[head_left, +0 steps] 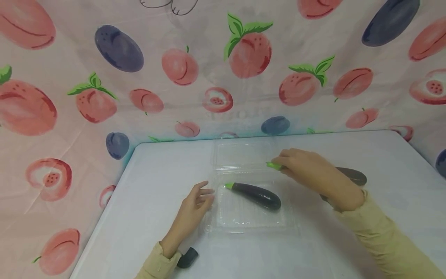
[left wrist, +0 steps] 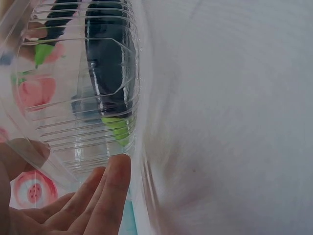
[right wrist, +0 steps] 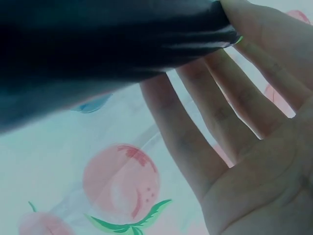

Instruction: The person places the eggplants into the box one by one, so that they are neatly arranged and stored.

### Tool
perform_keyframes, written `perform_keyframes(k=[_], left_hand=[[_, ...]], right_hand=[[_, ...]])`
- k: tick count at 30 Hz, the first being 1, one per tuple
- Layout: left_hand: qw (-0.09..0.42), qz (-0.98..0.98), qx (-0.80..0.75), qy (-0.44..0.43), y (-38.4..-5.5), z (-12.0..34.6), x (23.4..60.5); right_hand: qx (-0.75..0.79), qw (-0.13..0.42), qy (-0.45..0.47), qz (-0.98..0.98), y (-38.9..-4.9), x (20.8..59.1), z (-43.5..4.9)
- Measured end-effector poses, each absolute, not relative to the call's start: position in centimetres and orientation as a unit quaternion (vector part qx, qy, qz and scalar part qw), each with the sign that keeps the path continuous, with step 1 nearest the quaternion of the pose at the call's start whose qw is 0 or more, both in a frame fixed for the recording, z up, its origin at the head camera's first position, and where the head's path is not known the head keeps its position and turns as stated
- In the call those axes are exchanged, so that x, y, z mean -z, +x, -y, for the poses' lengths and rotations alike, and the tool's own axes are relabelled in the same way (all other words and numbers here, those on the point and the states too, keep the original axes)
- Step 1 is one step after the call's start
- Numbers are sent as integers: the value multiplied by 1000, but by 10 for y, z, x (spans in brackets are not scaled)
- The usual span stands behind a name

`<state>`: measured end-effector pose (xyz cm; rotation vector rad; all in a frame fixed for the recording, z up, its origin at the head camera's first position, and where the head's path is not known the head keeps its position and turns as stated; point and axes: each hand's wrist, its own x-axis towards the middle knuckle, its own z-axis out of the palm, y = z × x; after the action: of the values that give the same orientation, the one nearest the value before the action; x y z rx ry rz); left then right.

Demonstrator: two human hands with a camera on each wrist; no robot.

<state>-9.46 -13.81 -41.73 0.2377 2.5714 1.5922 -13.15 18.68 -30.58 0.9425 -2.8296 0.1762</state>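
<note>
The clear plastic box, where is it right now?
In the head view, the clear plastic box sits open on the white table, just right of the left hand, with one eggplant lying in its near half.

clear container (head_left: 240, 232): glossy, ribbed plastic | boxed eggplant (head_left: 258, 196): smooth, shiny | held eggplant (right wrist: 98, 44): smooth, glossy | tabletop (head_left: 156, 166): smooth, matt | far backdrop (head_left: 209, 35): creased cloth | right sleeve (head_left: 379, 232): wrinkled, matt cloth

Head view faces forward, down; closer wrist views share its backdrop (head_left: 209, 79).
</note>
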Motion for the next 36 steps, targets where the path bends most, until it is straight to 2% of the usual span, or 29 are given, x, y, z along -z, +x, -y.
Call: perform_keyframes(k=[36], left_hand=[[54,-849,-520,77,-93,138,414]], right_hand=[[-33,89,367,926,-129,307,-136]])
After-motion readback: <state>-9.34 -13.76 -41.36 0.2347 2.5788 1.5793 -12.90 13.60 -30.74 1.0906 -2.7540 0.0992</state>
